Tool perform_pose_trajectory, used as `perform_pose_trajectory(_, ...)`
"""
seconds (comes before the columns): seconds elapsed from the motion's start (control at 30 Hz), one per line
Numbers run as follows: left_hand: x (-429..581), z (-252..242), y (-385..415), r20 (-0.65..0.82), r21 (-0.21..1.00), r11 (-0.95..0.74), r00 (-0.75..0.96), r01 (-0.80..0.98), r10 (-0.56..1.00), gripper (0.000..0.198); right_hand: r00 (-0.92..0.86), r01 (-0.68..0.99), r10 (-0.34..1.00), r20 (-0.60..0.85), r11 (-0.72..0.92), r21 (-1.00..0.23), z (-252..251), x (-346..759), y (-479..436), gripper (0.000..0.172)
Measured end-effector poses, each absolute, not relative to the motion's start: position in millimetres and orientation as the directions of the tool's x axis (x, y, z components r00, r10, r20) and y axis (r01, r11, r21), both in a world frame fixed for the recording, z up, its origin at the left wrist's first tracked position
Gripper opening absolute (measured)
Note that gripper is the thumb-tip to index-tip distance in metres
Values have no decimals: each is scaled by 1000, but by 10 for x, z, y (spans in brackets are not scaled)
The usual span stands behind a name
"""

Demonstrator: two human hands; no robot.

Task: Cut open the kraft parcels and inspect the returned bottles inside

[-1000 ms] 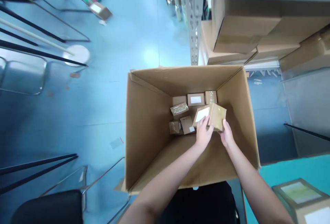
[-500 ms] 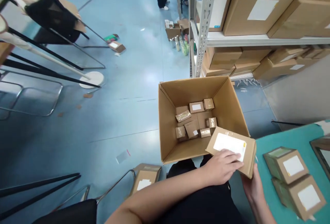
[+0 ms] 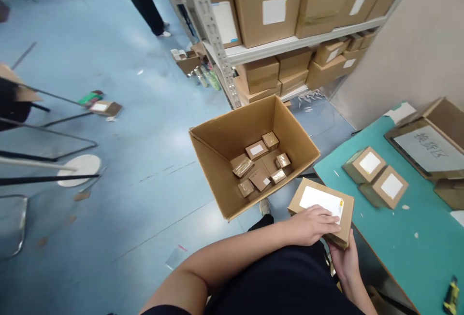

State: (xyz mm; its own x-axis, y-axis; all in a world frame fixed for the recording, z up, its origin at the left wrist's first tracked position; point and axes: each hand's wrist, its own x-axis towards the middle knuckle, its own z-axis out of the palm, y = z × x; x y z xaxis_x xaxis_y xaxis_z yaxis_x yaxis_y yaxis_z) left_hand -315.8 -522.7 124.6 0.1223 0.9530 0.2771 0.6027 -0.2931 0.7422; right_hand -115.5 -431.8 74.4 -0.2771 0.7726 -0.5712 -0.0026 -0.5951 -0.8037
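Observation:
A small cardboard box (image 3: 299, 199) with a white label is held in front of my body, just outside the near right side of a large open carton (image 3: 213, 170). My left hand (image 3: 313, 225) lies across its top, fingers over the label, pressing it from above. From below, my right hand (image 3: 344, 259) supports the near right corner; some of its fingers are hidden beneath the box. Inside the large carton, several smaller taped boxes (image 3: 256, 150) lie on the bottom, a few with white labels.
On the right, a green-topped table (image 3: 409, 228) bears two labelled boxes (image 3: 391, 187), an open carton with handwriting (image 3: 429, 148) and a yellow-black cutter (image 3: 451, 295). Metal shelving (image 3: 261, 53) with cartons stands ahead. Further off, a person's leg (image 3: 141, 1) shows beside bottles (image 3: 206, 77) on the floor.
My view has swung to the right, showing more of the green table and the open carton on it. The held box is now clear of the large carton's rim, nearer the table, still in both hands.

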Motion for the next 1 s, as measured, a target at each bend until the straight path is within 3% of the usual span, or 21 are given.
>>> perform_pose_trajectory(0.27,-2339,1215,-4626,278,725,-390,278,568,920,51,-239,-203,790,-565,-609,-766,549,-252,-4085,49)
perform_pose_trajectory(0.43,-1673,1115,-3988,210,735,-324,255,596,944,36,-176,-341,814,-554,-578,-741,424,457,-3610,49)
perform_pose_trajectory(0.6,-1134,1044,-3370,-26,735,-36,81,677,996,98,-82,-380,872,-483,-475,-794,377,1063,-3109,51)
perform_pose_trajectory(0.7,-891,963,-3055,-190,705,152,-22,693,982,116,-25,-430,869,-493,-455,-780,275,1297,-2877,46)
perform_pose_trajectory(0.83,-652,745,-2658,-303,706,236,-17,668,953,108,28,-448,865,-501,-437,-780,57,1488,-2530,42)
perform_pose_trajectory(1.0,-538,474,-2126,-272,742,178,47,646,961,95,1,-483,854,-520,-454,-748,-167,1660,-2133,43)
